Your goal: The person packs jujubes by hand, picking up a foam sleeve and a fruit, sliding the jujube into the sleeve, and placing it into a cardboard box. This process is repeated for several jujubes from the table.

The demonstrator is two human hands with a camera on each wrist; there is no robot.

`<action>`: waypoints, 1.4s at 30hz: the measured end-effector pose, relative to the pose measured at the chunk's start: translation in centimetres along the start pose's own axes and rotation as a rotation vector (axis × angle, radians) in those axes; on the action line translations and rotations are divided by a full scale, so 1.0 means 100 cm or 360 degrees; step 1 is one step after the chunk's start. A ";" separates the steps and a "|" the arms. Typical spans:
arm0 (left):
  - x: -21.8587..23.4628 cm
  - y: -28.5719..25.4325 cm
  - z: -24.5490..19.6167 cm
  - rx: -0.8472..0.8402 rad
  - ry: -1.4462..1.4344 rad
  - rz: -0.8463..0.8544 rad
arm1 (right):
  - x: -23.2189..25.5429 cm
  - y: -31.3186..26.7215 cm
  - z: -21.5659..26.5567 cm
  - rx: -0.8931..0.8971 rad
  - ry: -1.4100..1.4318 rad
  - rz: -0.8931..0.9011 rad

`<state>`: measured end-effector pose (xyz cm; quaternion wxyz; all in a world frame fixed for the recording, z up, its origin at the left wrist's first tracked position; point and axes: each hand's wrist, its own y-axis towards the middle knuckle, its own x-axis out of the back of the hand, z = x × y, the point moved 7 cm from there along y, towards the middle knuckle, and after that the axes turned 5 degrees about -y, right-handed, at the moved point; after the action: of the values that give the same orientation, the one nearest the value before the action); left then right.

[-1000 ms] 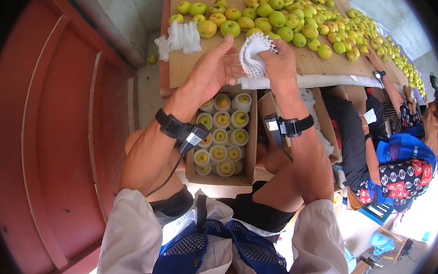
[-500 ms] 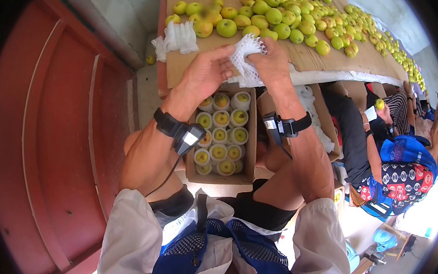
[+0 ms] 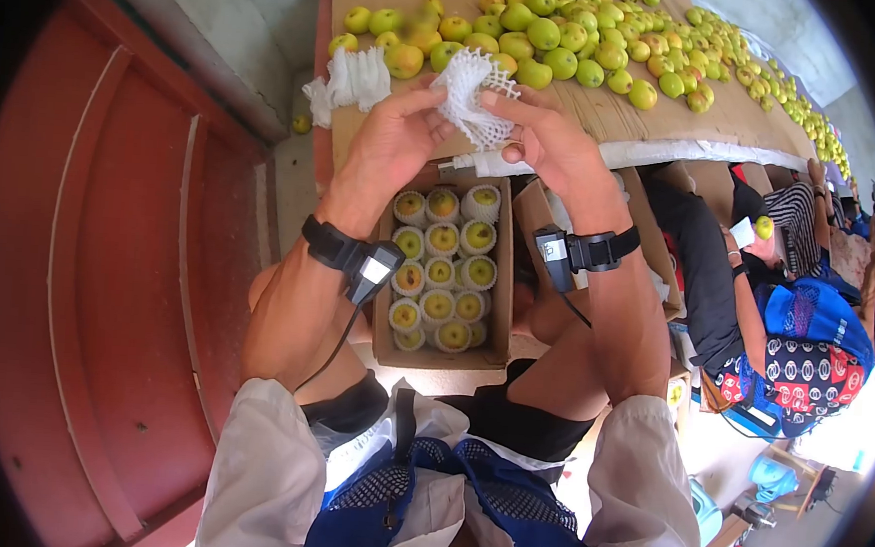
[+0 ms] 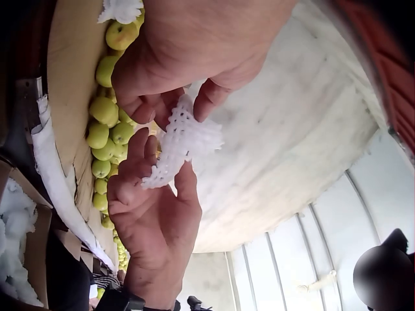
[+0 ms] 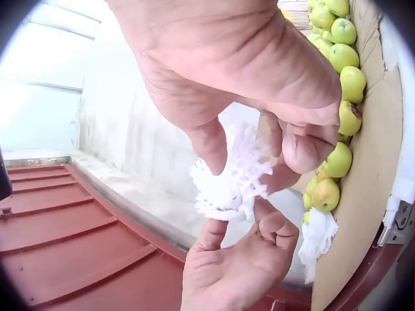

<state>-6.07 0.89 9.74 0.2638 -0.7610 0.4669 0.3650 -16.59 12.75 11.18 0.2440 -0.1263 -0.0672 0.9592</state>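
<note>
Red door point(image 3: 106, 283): fills the left side of the head view.

Spare nets point(image 3: 354, 78): a white bunch on the cardboard point(image 3: 607, 118), at its near left corner, just beside the fruit.

Left hand point(image 3: 390, 145): raised over the near edge of the cardboard, thumb and fingertips pinching the left side of the net point(image 3: 473, 95). Wrist camera strapped below it.

Net: white foam mesh sleeve, held in the air between both hands, above the box point(image 3: 500, 317) and short of the fruit. Stretched and partly opened; holds no fruit that can be seen.

Box: brown carton below the hands, against the person's knees, filled with rows of netted fruit point(image 3: 441, 272).

Right hand point(image 3: 556, 145): thumb and fingers pinching the right side of the net, palm turned toward the left hand.

Loose fruit point(image 3: 562, 40): green-yellow, many, spread across the cardboard from left to far right.

Seated person point(image 3: 786, 315): right edge, patterned clothing, beside the table.
</note>
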 end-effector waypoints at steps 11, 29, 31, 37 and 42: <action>-0.001 -0.005 0.005 -0.0016 0.0216 0.0117 | 0.017 0.007 0.000 0.0374 -0.0652 -0.0382; -0.015 -0.024 -0.014 -0.0037 -0.0316 0.0267 | -0.013 -0.012 0.003 0.0196 0.0368 0.0111; -0.013 -0.024 -0.013 -0.0035 -0.0373 0.0301 | -0.017 -0.012 -0.003 0.0130 0.0312 0.0134; -0.008 -0.025 -0.009 0.0007 -0.0350 0.0256 | -0.031 -0.015 -0.009 0.0022 0.0398 0.0301; -0.008 -0.025 -0.001 0.0149 -0.0340 0.0268 | -0.027 -0.008 -0.006 0.0072 0.0527 0.0340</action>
<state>-4.06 2.27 10.61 0.3158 -0.6629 0.5148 0.4426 -13.76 12.23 11.31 0.1513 -0.2832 0.0093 0.9470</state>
